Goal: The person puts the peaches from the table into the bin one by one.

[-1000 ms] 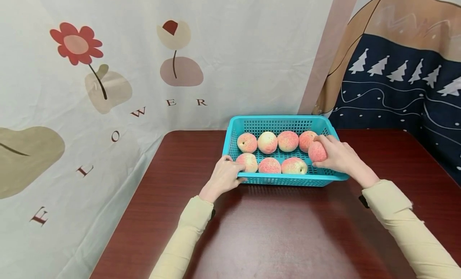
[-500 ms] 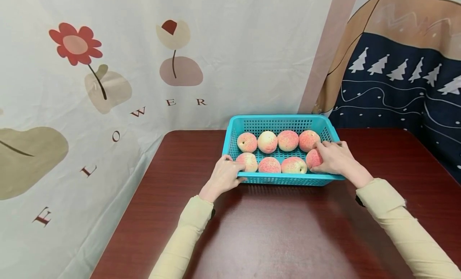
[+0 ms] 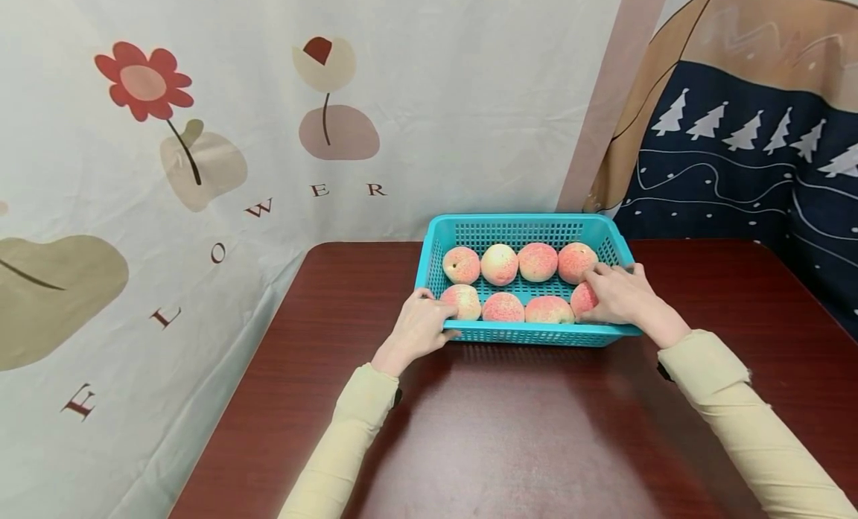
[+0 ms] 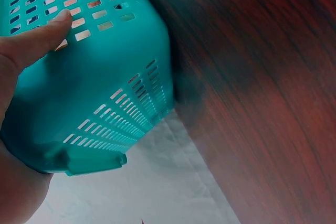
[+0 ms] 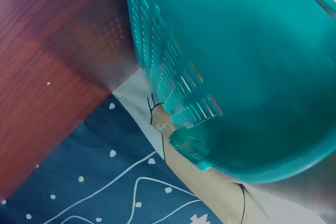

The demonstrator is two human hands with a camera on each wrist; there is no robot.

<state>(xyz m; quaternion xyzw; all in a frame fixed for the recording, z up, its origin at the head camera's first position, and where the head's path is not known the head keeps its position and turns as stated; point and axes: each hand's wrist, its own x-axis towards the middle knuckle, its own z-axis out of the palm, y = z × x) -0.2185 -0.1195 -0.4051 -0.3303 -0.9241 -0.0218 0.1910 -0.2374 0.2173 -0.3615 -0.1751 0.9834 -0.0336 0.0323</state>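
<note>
A blue plastic basket (image 3: 523, 333) stands on the table, with peaches in two rows inside. My left hand (image 3: 418, 324) grips its front left corner; in the left wrist view the thumb (image 4: 44, 35) presses on the outer wall. At the front right corner, my right hand (image 3: 620, 294) has its fingers round a peach (image 3: 584, 300), partly hidden by the hand and low in the basket. That peach sits against a pale pink one (image 3: 548, 309) in the front row. The right wrist view has the basket's outer wall (image 5: 236, 40) but no clear sight of the fingers.
The dark red wooden table (image 3: 523, 422) extends in front of the basket and to both sides. Behind it hangs a white cloth (image 3: 469, 94) with printed flowers and letters, next to a navy printed cloth (image 3: 724, 176) on the right.
My right hand has moved left and down with the peach, bringing it into the front row's right end. The neighbouring peach has turned slightly. My left hand stays on the basket corner.
</note>
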